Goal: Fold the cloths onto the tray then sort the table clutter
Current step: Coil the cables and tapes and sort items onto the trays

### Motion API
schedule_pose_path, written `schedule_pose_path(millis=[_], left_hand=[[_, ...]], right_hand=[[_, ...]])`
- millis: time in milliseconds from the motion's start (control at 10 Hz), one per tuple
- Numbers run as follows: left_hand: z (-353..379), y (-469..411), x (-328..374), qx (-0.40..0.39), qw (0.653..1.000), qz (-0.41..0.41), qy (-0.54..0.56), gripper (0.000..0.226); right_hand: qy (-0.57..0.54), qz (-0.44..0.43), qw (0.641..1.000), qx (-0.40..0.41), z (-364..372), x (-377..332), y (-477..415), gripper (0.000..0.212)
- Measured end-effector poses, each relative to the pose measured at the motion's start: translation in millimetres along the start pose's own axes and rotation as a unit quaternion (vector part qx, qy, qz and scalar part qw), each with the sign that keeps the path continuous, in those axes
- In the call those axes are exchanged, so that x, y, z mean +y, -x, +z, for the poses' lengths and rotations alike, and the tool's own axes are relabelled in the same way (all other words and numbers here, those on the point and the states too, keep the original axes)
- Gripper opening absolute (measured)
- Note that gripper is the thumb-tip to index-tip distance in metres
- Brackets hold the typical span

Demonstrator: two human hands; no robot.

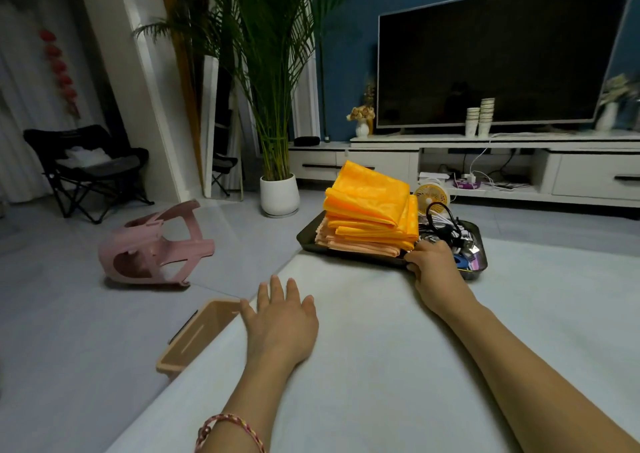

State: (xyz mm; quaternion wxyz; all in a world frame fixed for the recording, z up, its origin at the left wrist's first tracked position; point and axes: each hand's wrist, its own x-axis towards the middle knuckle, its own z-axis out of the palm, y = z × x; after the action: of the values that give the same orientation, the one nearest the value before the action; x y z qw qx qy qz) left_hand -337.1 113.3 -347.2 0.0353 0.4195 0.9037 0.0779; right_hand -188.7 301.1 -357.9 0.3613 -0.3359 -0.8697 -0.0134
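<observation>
The folded cloths point(370, 206) are stacked on the left part of the tray point(306, 234), yellow above peach, at the far end of the table point(363, 366). The tray's near rim is gripped by the right hand point(431, 262), fingers curled over the edge and their tips hidden. The left hand point(282, 317) is laid flat on the table, fingers spread, nothing held. Tangled cables point(446, 225) and small items, hard to make out, are piled in the tray's right part. A bin point(194, 341) is partly hidden by the table edge.

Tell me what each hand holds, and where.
The right hand has its grip on the black tray, at its near rim; the left hand rests flat on the table, holding nothing.
</observation>
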Motion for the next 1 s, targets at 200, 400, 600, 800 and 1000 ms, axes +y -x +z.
schedule_pose_path(millis=[200, 400, 600, 800, 1000], left_hand=[[0.2, -0.3, 1.2, 0.004, 1.0, -0.004, 0.006, 0.054], [0.8, -0.4, 1.3, 0.008, 1.0, -0.007, 0.011, 0.054], [0.5, 0.4, 4.7, 0.007, 1.0, -0.003, 0.012, 0.054], [0.5, 0.5, 2.0, 0.004, 1.0, -0.006, 0.01, 0.054], [-1.4, 0.7, 3.1, 0.002, 1.0, -0.002, 0.004, 0.054]], right_hand=[[0.101, -0.005, 0.989, 0.104, -13.1, -16.2, 16.4, 0.016], [-0.109, 0.358, 0.895, 0.241, -44.3, -19.9, 18.7, 0.038], [-0.167, 0.428, 0.885, 0.074, -43.6, 0.9, 18.5, 0.026], [-0.172, 0.409, 0.893, 0.078, -43.4, 9.0, 16.4, 0.026], [-0.2, 0.396, 0.892, 0.089, -44.0, 14.9, 14.9, 0.018]])
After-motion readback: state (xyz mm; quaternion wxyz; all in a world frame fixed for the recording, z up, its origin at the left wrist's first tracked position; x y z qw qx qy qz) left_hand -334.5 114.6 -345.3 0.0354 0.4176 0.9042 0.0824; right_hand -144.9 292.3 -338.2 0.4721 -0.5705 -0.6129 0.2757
